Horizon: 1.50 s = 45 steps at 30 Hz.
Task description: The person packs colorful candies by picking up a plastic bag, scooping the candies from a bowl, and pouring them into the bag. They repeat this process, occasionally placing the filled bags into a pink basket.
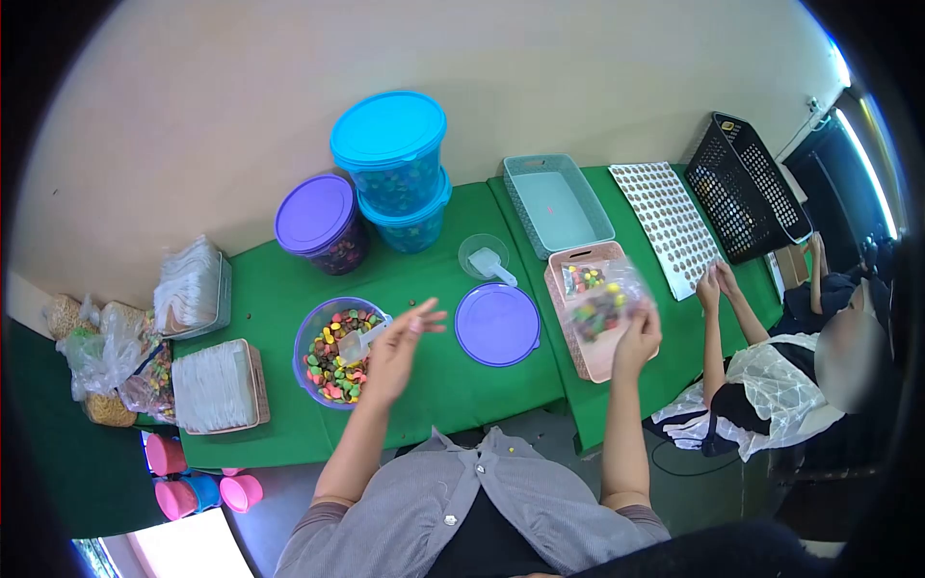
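My left hand (397,352) is raised over the right rim of a purple bowl (300,358), fingers stretched apart with nothing gripped. Colourful candies (332,380) fill the bowl, and a white scoop (353,347) rests in them, its handle end close behind my hand. My right hand (638,339) is closed on a clear plastic bag (609,306) of mixed candies, blurred by motion. The bag hangs above a pink basket (599,368), where another filled bag (584,278) lies. Between my hands is a round purple lid (497,325).
A second scoop (489,263) lies on a clear round dish. Lidded tubs (390,130) stand at the back, with bags in baskets (260,390) at left. To the right are a teal basket (557,217), a sticker sheet (665,222) touched by a co-worker's hands (713,279), and a black basket (742,193).
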Motion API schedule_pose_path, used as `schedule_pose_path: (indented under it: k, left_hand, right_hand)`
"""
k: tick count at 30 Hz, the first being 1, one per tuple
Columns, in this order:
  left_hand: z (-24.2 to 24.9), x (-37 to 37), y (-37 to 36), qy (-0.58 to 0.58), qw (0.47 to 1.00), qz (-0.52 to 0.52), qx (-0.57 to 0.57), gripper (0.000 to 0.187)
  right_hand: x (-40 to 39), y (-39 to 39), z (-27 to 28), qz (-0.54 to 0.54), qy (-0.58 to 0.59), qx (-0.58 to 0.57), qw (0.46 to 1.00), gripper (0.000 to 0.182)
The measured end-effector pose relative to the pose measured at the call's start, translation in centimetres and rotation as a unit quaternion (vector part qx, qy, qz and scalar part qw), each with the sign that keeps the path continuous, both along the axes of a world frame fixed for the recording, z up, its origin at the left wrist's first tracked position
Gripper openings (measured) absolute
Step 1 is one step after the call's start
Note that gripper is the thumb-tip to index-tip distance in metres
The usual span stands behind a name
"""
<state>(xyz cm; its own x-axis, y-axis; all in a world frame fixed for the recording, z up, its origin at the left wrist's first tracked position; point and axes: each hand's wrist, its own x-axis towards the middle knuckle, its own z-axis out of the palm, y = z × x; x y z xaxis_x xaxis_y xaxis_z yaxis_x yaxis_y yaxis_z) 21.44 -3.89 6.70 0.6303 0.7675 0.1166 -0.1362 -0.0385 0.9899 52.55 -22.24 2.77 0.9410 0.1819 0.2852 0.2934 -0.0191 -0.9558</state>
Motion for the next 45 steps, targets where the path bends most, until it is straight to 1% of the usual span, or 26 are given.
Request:
schedule_pose_path:
  k: [1,3,4,6,8,9,10,11,12,13,14,16,17,18,20,23,27,29,30,31,32,34,37,39,41,45]
  left_hand:
    - [-0.6,-1.3,0.9,-0.004,0.999,0.033,-0.011,0.038]
    - [-2.2,-3.9,2.5,-0.014,0.995,0.095,-0.017,0.036]
    - [-2.8,-5.4,3.2,-0.025,0.988,0.154,-0.021,0.035]
    - [-3.3,-8.7,4.3,-0.016,0.974,0.224,-0.02,0.034]
    - [-4.2,-12.8,5.6,-0.01,0.952,0.305,-0.016,0.033]
    - [-5.4,-15.2,6.4,-0.004,0.938,0.347,0.013,0.031]
    - [-6.4,-17.7,6.7,0.006,0.92,0.39,0.04,0.03]
    - [-7.3,-19.8,6.9,0.009,0.907,0.419,0.042,0.03]
    - [-8.1,-22.0,7.1,0.096,0.867,0.481,0.091,0.027]
    - [-8.4,-24.0,6.9,0.181,0.815,0.534,0.135,0.025]
    - [-7.9,-25.7,6.3,0.337,0.755,0.535,0.175,0.023]
    - [-10.2,-28.9,6.2,0.413,0.708,0.535,0.204,0.026]
    - [-11.8,-30.3,6.5,0.484,0.667,0.514,0.239,0.031]
    - [-12.5,-31.1,6.5,0.513,0.669,0.493,0.217,0.033]
    - [-13.8,-32.2,6.7,0.51,0.676,0.492,0.202,0.03]
    - [-14.0,-33.5,7.4,0.524,0.675,0.489,0.176,0.021]
    - [-11.3,-32.7,6.5,0.36,0.705,0.58,0.193,0.015]
    - [-8.1,-32.1,5.7,0.129,0.771,0.615,0.104,0.02]
    - [-6.7,-31.6,5.3,0.132,0.769,0.617,0.104,0.02]
    - [-5.3,-31.0,5.0,0.024,0.804,0.588,0.082,0.026]
    - [-4.2,-30.4,4.7,-0.085,0.829,0.55,0.06,0.033]
    - [-2.6,-28.7,3.4,-0.106,0.842,0.528,0.045,0.039]
    - [-1.7,-26.9,1.8,-0.121,0.87,0.476,0.04,0.056]
    - [-0.4,-26.1,1.5,-0.115,0.884,0.451,0.052,0.066]
    - [2.2,-25.5,1.5,-0.322,0.863,0.387,-0.05,0.095]
    - [3.1,-26.5,2.0,-0.318,0.893,0.293,-0.125,0.108]
  right_hand:
    - [1.8,-0.5,-1.3,0.005,-0.001,-0.001,1.0,0.023]
    - [4.7,-0.5,-4.6,-0.08,-0.251,-0.214,0.941,0.019]
    - [5.7,-0.4,-6.9,-0.069,-0.253,-0.21,0.942,0.019]
    - [6.6,-1.0,-12.2,0.04,-0.305,-0.369,0.877,0.018]
    - [7.6,-1.4,-15.9,0.159,-0.11,-0.562,0.805,0.021]
    - [8.3,-2.3,-18.8,0.152,-0.209,-0.442,0.859,0.027]
    - [6.8,-1.5,-16.9,0.136,-0.226,-0.472,0.841,0.035]
    - [6.9,-0.6,-15.6,0.142,-0.139,-0.526,0.827,0.038]
    - [6.9,0.7,-14.5,0.143,-0.053,-0.578,0.802,0.041]
    - [6.3,2.4,-13.2,0.166,-0.068,-0.575,0.798,0.041]
    - [5.4,3.8,-11.7,0.13,-0.061,-0.534,0.833,0.042]
    - [2.8,6.9,-8.9,0.101,-0.057,-0.489,0.865,0.043]
    - [0.8,9.3,-7.8,0.14,-0.153,-0.406,0.89,0.039]
    - [-1.8,11.9,-6.3,0.174,-0.244,-0.314,0.901,0.035]
    - [-8.5,16.5,-2.9,0.261,-0.224,-0.261,0.902,0.03]
    - [-19.4,20.8,0.7,0.397,-0.277,-0.191,0.854,0.023]
    - [-31.3,23.0,2.5,0.553,-0.255,-0.118,0.784,0.019]
    - [-35.2,23.8,2.0,0.58,-0.268,-0.103,0.762,0.021]
    - [-37.0,23.9,2.2,0.643,-0.153,-0.118,0.741,0.023]
    - [-38.6,24.0,2.3,0.696,-0.036,-0.13,0.706,0.026]
    - [-40.1,24.1,2.3,0.7,-0.036,-0.128,0.702,0.026]
    - [-42.2,23.9,2.3,0.757,0.138,-0.095,0.631,0.029]
    - [-42.6,23.5,3.1,0.761,0.181,-0.052,0.621,0.026]
    - [-41.7,22.9,3.3,0.753,0.181,-0.045,0.632,0.023]
    - [-40.2,21.7,4.4,0.768,0.186,-0.074,0.609,0.021]
    - [-37.9,19.4,4.4,0.775,0.139,-0.124,0.604,0.019]
